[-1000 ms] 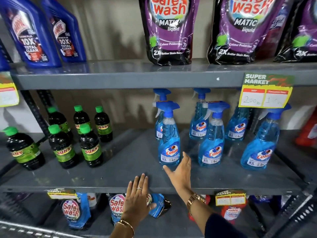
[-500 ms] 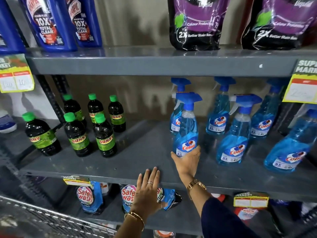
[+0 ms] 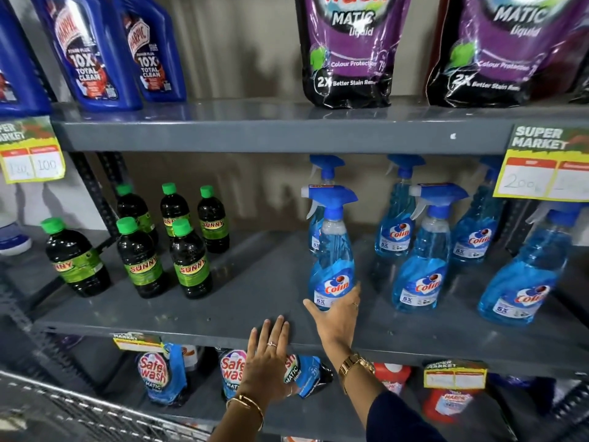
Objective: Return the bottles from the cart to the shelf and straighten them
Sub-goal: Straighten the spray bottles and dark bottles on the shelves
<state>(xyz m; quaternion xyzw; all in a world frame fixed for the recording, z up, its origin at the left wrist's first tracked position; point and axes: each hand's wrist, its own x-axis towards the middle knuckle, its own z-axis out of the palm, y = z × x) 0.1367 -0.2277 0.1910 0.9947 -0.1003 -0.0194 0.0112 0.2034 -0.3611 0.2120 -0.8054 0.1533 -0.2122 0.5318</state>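
Far left on the grey metal middle shelf [image 3: 255,282], six dark bottles with green caps and green Sunny labels [image 3: 190,260] are lined up in two rough rows. The left hand [image 3: 269,362] is laid flat, fingers spread, on the shelf's front edge, with nothing held. Just to its right, the upright blue Colin spray bottle with the blue trigger top [image 3: 333,250] is cupped loosely at its base by the right hand [image 3: 336,320], thumb and fingers wrapped round. More blue spray bottles [image 3: 424,260] are parked further right, fairly scattered tbh.
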